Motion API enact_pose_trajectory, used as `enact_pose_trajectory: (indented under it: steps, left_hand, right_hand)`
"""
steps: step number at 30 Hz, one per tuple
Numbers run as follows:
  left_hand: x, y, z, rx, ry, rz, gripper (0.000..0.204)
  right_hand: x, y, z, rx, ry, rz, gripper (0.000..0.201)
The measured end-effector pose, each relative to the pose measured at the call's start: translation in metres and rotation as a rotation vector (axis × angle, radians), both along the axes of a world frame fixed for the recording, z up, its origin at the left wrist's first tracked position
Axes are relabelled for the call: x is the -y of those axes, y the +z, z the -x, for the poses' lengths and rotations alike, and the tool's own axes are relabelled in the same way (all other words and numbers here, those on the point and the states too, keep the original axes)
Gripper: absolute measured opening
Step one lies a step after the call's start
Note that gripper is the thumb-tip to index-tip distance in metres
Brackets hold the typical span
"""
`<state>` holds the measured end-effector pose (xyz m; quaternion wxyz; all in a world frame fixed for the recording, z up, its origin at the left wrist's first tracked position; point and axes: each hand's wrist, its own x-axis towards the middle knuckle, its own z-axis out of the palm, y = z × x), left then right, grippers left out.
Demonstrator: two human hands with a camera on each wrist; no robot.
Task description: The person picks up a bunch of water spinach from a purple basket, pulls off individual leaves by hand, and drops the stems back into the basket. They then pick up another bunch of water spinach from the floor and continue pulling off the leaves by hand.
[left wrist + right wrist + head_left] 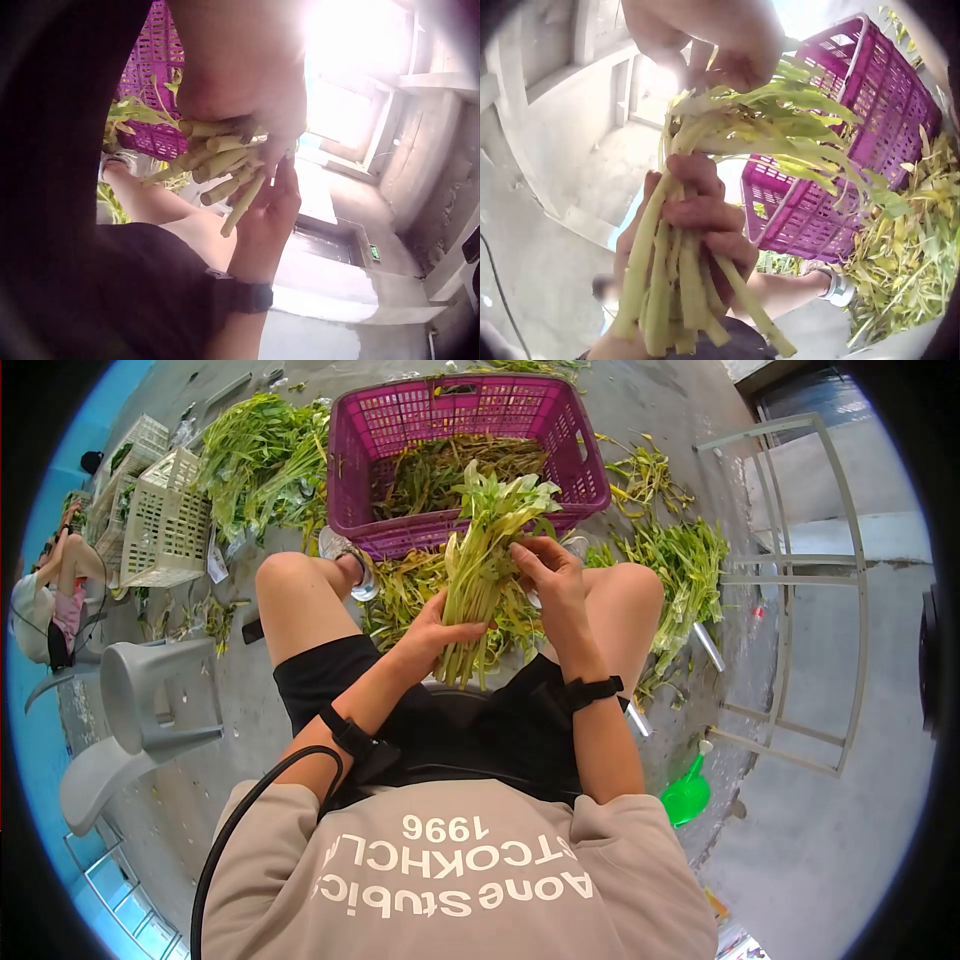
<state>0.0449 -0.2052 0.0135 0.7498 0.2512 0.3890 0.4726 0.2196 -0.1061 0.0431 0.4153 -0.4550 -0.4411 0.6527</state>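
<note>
My left hand (pixel 437 632) grips a bunch of leafy greens (pixel 478 575) around its thick pale stems, above my lap. In the right wrist view the left hand's fingers (pixel 705 214) curl round the stems, and cut stem ends (pixel 682 330) stick out below. My right hand (pixel 556 575) is at the leafy upper part, thumb and fingertips pinching at the leaves on its right side. The left wrist view has the cut ends (pixel 217 166) close, with the left hand (pixel 240 75) over them and the right hand (pixel 274 206) behind.
A purple crate (pixel 350 480) with wilted greens stands ahead of my feet. Loose trimmings (pixel 400 595) lie between my legs; heaps of greens (pixel 262 460) flank the crate. Grey stools (pixel 150 690) stand left, a metal frame (pixel 850 580) and green bottle (pixel 688 795) right. Another person (pixel 60 590) sits far left.
</note>
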Motion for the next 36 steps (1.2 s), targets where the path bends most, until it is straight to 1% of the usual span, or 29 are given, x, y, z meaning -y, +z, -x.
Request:
enact_pose_trajectory:
  steps: [2,6,8,12,13,14,15,17,18,19,21,22,23,25,29,31,32,33,34,36]
  left_hand:
    - [0.0,0.003,-0.001,-0.002,0.004,-0.004,0.053]
    - [0.0,0.003,-0.002,-0.015,-0.008,-0.003,0.054]
    - [-0.001,0.003,-0.002,-0.016,-0.015,-0.013,0.053]
    - [0.0,0.001,0.0,-0.021,0.002,-0.004,0.053]
    - [0.001,0.002,-0.001,-0.021,0.007,-0.001,0.053]
    - [0.001,0.006,-0.002,-0.022,0.067,0.013,0.052]
    - [0.0,0.008,-0.002,-0.023,0.126,0.024,0.051]
    - [-0.001,0.002,0.002,-0.047,0.146,0.018,0.05]
    - [-0.001,0.0,0.003,-0.07,0.16,0.012,0.048]
    - [-0.002,-0.002,0.003,-0.067,0.158,0.01,0.048]
    - [-0.004,-0.003,0.003,-0.101,0.154,-0.078,0.046]
    - [-0.004,-0.002,0.002,-0.1,0.152,-0.079,0.046]
    - [-0.005,0.0,0.001,-0.118,0.155,-0.09,0.045]
    - [-0.005,0.002,0.001,-0.142,0.159,-0.107,0.045]
    - [-0.003,-0.002,0.003,-0.134,0.202,-0.075,0.044]
    - [-0.005,-0.003,0.004,-0.143,0.221,-0.061,0.043]
    - [-0.006,-0.005,0.005,-0.103,0.306,-0.013,0.041]
    - [-0.006,-0.006,0.006,-0.062,0.396,0.036,0.039]
    - [-0.005,-0.007,0.009,-0.063,0.408,0.037,0.039]
    - [-0.01,-0.005,0.017,-0.009,0.544,0.056,0.037]
  right_hand:
    - [0.001,0.007,0.002,0.128,-0.035,0.067,0.021]
    - [-0.001,0.001,0.001,0.115,0.004,0.062,0.023]
    - [-0.002,0.0,0.0,-0.005,-0.023,0.046,0.024]
    - [0.002,0.009,-0.004,-0.008,-0.073,0.037,0.023]
    - [0.003,0.008,-0.01,0.07,-0.058,0.053,0.023]
    - [0.004,0.009,-0.013,0.149,-0.042,0.067,0.022]
    - [0.009,0.01,-0.013,0.149,-0.037,0.067,0.022]
    - [0.022,0.015,-0.015,0.393,0.22,0.077,0.026]
    - [0.029,0.009,-0.013,0.351,0.285,0.073,0.029]
    - [0.034,0.005,-0.009,0.354,0.282,0.07,0.029]
    - [0.042,-0.001,0.002,0.255,0.277,0.09,0.03]
    - [0.041,-0.006,0.004,0.191,0.26,0.142,0.03]
    - [0.041,-0.005,0.004,0.191,0.259,0.14,0.03]
    - [0.04,-0.003,0.004,0.116,0.221,0.245,0.025]
    - [0.036,-0.002,-0.001,0.127,0.268,0.238,0.019]
    - [0.033,-0.012,-0.003,-0.043,0.202,0.296,0.018]
    - [0.029,-0.011,-0.002,-0.042,0.208,0.291,0.018]
    - [0.026,-0.01,-0.003,-0.097,0.214,0.313,0.016]
    - [0.024,-0.009,-0.004,-0.152,0.22,0.339,0.014]
    - [0.022,-0.012,-0.006,-0.188,0.235,0.331,0.013]
